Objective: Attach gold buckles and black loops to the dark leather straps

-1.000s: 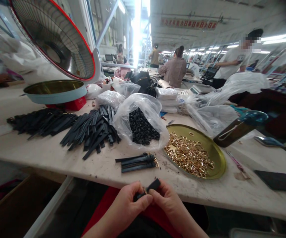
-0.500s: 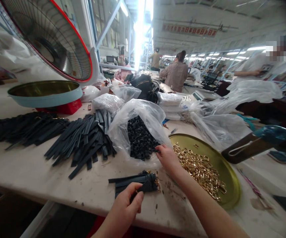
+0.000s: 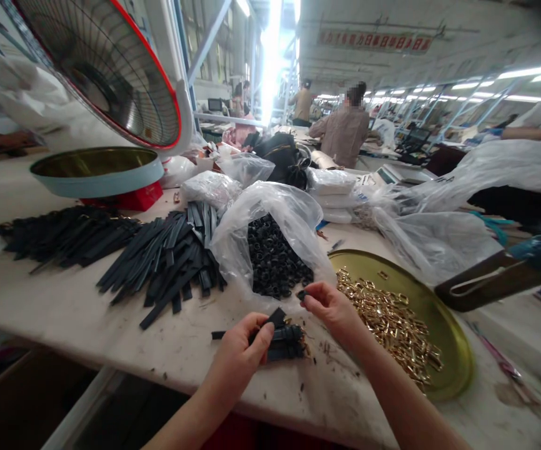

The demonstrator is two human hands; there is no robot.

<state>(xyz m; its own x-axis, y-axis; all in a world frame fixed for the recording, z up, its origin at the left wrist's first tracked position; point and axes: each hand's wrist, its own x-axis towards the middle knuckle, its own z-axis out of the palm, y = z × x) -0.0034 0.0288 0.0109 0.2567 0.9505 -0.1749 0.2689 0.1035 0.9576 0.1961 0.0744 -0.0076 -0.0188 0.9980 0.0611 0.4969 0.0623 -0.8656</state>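
My left hand pinches a dark strap, its end sticking up past the thumb. Under and beyond that hand lies a small stack of dark straps with gold buckles at their right end. Between the thumb and fingertips of my right hand is a small black loop, held just in front of an open clear plastic bag. Many more black loops fill the bag's mouth. To the right, my right forearm passes over the edge of a round gold tray heaped with gold buckles.
Loose dark straps lie in piles on the left. Behind them stand a fan and a light-blue round tray on a red base. Scissors rest at the right. A person works farther back.
My right hand has drawn back from the bag with a black loop in its fingertips. My left hand has lifted the strap's end upward. The view has shifted slightly.
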